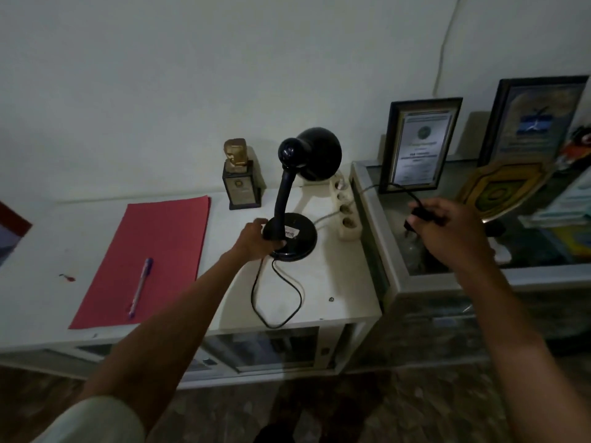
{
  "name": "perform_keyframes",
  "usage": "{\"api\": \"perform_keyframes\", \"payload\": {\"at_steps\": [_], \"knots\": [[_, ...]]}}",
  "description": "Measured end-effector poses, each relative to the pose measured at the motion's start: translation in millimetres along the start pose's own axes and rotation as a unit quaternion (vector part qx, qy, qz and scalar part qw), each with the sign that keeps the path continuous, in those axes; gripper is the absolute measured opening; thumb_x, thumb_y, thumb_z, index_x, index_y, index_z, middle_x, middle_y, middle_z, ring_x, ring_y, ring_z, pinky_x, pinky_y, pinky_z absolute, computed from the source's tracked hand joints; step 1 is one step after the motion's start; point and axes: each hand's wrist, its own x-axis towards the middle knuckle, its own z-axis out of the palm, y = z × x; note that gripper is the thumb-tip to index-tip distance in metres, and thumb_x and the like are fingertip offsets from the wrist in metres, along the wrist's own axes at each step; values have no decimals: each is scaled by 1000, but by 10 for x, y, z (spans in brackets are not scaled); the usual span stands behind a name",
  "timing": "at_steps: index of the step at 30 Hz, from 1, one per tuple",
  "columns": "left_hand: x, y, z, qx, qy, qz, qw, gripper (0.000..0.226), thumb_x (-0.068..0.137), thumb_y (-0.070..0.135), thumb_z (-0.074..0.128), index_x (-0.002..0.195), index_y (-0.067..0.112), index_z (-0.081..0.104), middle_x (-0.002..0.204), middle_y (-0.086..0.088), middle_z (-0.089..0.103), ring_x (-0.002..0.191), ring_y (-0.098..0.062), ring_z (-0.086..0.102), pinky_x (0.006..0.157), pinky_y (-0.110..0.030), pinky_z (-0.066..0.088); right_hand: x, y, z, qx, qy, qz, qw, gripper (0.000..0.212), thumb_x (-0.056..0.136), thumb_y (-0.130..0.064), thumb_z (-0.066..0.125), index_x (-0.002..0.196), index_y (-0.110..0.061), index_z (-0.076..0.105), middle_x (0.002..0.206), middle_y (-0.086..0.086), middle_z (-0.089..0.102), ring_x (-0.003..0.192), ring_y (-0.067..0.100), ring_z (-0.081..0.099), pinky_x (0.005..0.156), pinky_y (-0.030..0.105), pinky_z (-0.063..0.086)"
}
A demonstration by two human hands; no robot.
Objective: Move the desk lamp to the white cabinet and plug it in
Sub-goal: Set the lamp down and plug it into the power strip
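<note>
My two forearms fill the bottom of the view, reaching up and out over the furniture. My left hand [257, 238] is wrapped around the foot of the desk lamp [289, 199], fingers closed where the black neck meets the round base, which I judge is to steady it while the cord is handled. The lamp stands upright on the white cabinet [335, 282], near its right end, its shade turned toward the wall.

My right hand [441, 231] hangs over the glass-topped case [396, 276] just beside the cabinet, fingers pinched on the lamp's black plug [427, 215], with a bit of cord leading off toward the framed certificate [419, 145]. The rest of the cord [278, 295] lies in a loose loop on the cabinet in front of the base, so there looks to be slack to spare.

A white power strip [347, 209] leans at the cabinet's right edge, just beside the lamp, its sockets facing me. That seems the reason for setting the lamp here. The move looks done; plugging in is not. I would next bring the plug left to one of the open sockets.

A red folder [153, 251] with a pen [140, 286] and a small trophy [241, 177] sit well clear.
</note>
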Motion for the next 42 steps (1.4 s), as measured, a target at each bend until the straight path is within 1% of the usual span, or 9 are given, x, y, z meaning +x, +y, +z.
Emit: {"api": "perform_keyframes", "payload": {"at_steps": [5, 10, 15, 20, 25, 28, 33, 38, 42], "knots": [[200, -103, 20, -74, -71, 45, 994, 24, 71, 26, 62, 93, 35, 64, 101, 0, 70, 105, -29, 64, 88, -40, 53, 112, 61, -32, 115, 8, 98, 988, 19, 89, -20, 70, 91, -38, 73, 105, -6, 74, 95, 11, 66, 71, 28, 51], [309, -186, 12, -77, -71, 94, 990, 55, 66, 37, 62, 121, 31, 59, 105, 10, 64, 100, -18, 62, 77, -22, 45, 179, 46, -68, 373, 23, 152, 915, 18, 91, -19, 67, 100, -31, 76, 107, -3, 74, 93, 13, 68, 71, 27, 53], [419, -165, 182, 10, -16, 90, 996, 58, 54, 57, 68, 101, 25, 57, 99, -2, 68, 94, -27, 66, 83, -45, 57, 262, -36, -31, 558, -65, 150, 813, 19, 89, -21, 68, 108, -21, 72, 91, 2, 74, 69, 11, 64, 60, 21, 52], [482, -83, 369, 52, 52, 43, 996, 95, 49, 86, 67, 122, 27, 52, 121, -6, 61, 114, -29, 58, 93, -47, 54, 269, -95, 88, 375, -170, 136, 901, 36, 74, -27, 80, 109, -19, 77, 95, -2, 76, 76, 8, 68, 57, 19, 55], [557, -120, 396, 15, 57, 66, 996, 90, 53, 77, 75, 123, 24, 53, 125, -12, 55, 114, -30, 58, 92, -40, 54, 278, -109, 270, 171, -67, 108, 977, 56, 72, -25, 86, 117, -41, 56, 91, -8, 80, 78, 12, 77, 64, 31, 53], [697, -121, 282, 14, 11, 99, 995, 84, 57, 66, 82, 124, 21, 56, 125, -11, 57, 111, -28, 61, 91, -38, 56, 245, -154, 343, 157, -92, 52, 982, 51, 80, -19, 80, 108, -51, 51, 88, -4, 80, 75, 13, 76, 61, 31, 53], [901, -151, 99, -8, -67, 129, 989, 103, 58, 52, 90, 143, 16, 44, 142, -5, 53, 127, -24, 55, 98, -27, 42, 191, -249, 345, 129, -148, 31, 980, 32, 70, -38, 73, 102, -37, 78, 99, -6, 79, 83, 8, 73, 55, 17, 54], [879, -217, -14, -68, -109, 159, 979, 94, 61, 38, 93, 140, 21, 46, 136, 0, 60, 124, -17, 57, 103, -30, 44, 86, -285, 370, 52, -243, 25, 968, 61, 55, -27, 87, 113, -41, 72, 109, -12, 77, 99, 4, 73, 85, 30, 56], [698, -364, 43, -125, -117, 195, 966, 103, 49, 31, 99, 137, 20, 48, 134, -1, 59, 127, -17, 55, 109, -46, 47, -37, -381, 329, -83, -227, -87, 966, 39, 75, -16, 80, 96, -47, 71, 95, -31, 73, 87, -11, 69, 65, 11, 54]]}}
